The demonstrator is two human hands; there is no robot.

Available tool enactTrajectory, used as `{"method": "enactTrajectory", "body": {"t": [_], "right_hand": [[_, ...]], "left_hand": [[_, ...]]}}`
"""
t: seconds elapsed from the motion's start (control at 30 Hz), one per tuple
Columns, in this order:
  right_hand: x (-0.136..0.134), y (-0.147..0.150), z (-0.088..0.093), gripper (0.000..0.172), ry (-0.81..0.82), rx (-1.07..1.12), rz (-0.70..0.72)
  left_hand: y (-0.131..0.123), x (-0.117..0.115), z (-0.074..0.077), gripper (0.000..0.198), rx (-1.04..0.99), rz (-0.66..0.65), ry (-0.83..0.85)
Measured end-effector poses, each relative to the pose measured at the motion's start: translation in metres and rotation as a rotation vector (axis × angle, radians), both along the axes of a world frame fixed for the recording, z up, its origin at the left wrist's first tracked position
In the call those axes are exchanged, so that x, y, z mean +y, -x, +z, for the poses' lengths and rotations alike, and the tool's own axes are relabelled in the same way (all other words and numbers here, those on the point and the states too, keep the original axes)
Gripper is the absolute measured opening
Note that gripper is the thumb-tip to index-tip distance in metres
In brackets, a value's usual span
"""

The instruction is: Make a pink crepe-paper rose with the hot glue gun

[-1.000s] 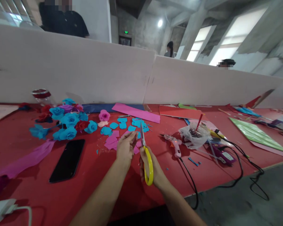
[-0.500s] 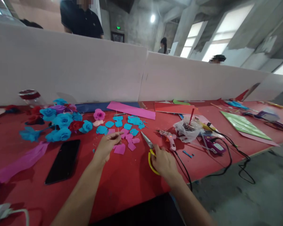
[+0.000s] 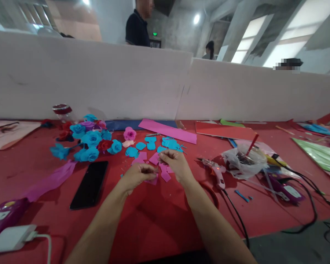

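My left hand (image 3: 137, 176) is closed in a pinch over the pink petal pieces (image 3: 165, 176). Whatever sits between its fingertips is too thin or too blurred to name. Just beside it, my right hand (image 3: 176, 163) also pinches, its fingertips close to another pink piece (image 3: 154, 158); what they grip is unclear. The two hands are close together but apart. Blue petal pieces (image 3: 151, 146) lie just behind them. A dark red ring-shaped thing (image 3: 213, 194) shows partly from behind my right forearm. The yellow-handled scissors are not visible.
Blue, red and purple paper flowers (image 3: 91, 138) and a phone (image 3: 89, 185) lie left. A pink flower (image 3: 129, 134) and pink strip (image 3: 169, 131) lie behind. Right are a corded glue gun (image 3: 216, 172) and a plastic bag (image 3: 244, 161). A white partition (image 3: 112, 84) stands at the back.
My right hand has let go of the yellow-handled scissors and moved in beside my left hand. The thin stick in my left hand no longer shows clearly. The view has turned left.
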State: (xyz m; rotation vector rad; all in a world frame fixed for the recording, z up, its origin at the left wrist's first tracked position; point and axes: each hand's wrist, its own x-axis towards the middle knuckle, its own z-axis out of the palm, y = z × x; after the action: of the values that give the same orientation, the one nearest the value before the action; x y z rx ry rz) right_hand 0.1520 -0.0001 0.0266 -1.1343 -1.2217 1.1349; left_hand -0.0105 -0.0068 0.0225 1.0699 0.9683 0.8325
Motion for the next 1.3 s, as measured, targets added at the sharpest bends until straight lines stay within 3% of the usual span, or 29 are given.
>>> {"method": "enactTrajectory", "body": {"t": [0.3,0.5,0.67,0.73,0.8,0.87,0.97,1.03,1.17,1.3], "right_hand": [[-0.004,-0.01,-0.007,0.026,0.007,0.153,-0.182],[-0.007,-0.002,-0.008,0.024,-0.031,0.139,-0.259],[-0.012,0.014,-0.011,0.021,0.004,0.096,-0.091],[-0.01,0.009,-0.01,0.022,-0.033,0.046,-0.115],[-0.007,-0.004,-0.008,0.024,-0.105,-0.103,-0.275],[-0.005,-0.021,-0.004,0.022,-0.134,-0.431,-0.413],[-0.006,-0.039,0.0,0.016,0.039,-1.077,-0.273],[-0.008,-0.04,-0.001,0.019,0.154,-1.303,-0.135],[-0.01,-0.033,-0.006,0.02,0.186,-1.395,-0.046],[-0.008,-0.031,-0.012,0.022,0.187,-1.423,-0.022]], "left_hand": [[0.006,0.002,0.001,0.019,0.042,-0.004,0.054],[0.012,0.001,0.007,0.018,0.131,-0.116,-0.001],[-0.004,-0.002,0.002,0.014,0.057,-0.003,-0.167],[-0.008,-0.002,-0.002,0.006,0.036,0.031,-0.167],[-0.007,0.0,-0.005,0.007,0.041,0.074,-0.146],[-0.002,0.003,-0.005,0.01,0.069,0.142,-0.167],[0.006,0.006,-0.001,0.018,0.137,0.25,-0.257],[0.008,0.006,0.001,0.021,0.126,0.241,-0.252],[0.009,0.005,0.003,0.021,-0.109,0.098,-0.077],[0.009,0.006,-0.002,0.014,-0.226,0.048,0.025]]}}
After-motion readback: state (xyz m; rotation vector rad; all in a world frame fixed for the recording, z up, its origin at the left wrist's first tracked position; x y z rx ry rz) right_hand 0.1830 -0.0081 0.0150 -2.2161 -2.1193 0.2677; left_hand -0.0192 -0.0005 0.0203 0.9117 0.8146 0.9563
